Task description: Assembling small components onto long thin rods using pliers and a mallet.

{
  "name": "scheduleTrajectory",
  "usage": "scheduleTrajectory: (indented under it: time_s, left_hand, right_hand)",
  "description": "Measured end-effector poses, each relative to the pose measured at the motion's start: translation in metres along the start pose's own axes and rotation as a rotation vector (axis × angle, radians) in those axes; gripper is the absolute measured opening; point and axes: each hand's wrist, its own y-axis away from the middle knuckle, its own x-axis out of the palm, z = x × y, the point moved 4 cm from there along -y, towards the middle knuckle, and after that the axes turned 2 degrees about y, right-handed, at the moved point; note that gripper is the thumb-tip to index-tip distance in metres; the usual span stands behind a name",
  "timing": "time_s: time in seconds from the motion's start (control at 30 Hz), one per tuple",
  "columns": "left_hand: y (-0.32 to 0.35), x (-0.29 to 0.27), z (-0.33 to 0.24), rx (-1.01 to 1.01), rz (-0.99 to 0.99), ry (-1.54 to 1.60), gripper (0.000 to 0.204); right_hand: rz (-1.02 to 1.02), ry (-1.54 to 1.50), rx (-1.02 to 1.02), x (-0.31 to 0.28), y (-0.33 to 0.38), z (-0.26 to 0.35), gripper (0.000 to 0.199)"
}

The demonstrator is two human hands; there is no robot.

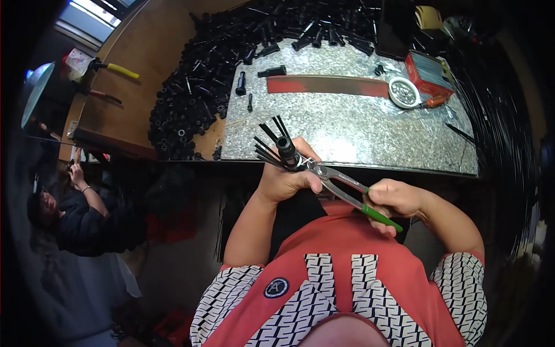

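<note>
My left hand is closed around a black tubular part with several thin black ribs fanning out from it. It is held in front of the table's near edge, its round open end facing up. In my right hand are long metal pliers with green grips, the fingers wrapped round the handles. The pliers' head meets the base of the black part, right by my left thumb. Exactly what the jaws grip is hidden among my left fingers.
A speckled stone slab tops the table. On it lie a reddish flat bar, a white bowl of small metal pieces and a red box. Black tubular parts are heaped left and behind. Another person works at left.
</note>
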Motion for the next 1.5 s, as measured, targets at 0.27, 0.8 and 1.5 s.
scheduleTrajectory:
  time_s: [0.27,0.8,1.5]
  left_hand:
    - [0.001,-0.001,0.000,-0.002,-0.162,-0.065,0.050]
    - [0.005,0.004,0.013,0.017,-0.167,0.006,0.082]
    - [-0.001,0.012,0.007,-0.066,0.060,0.081,0.085]
  right_hand:
    - [-0.856,1.655,-0.655,0.020,0.012,0.046,0.049]
    - [-0.455,1.075,-0.238,0.019,0.012,0.054,0.038]
    - [-0.803,1.934,-0.604,0.048,0.057,0.075,0.065]
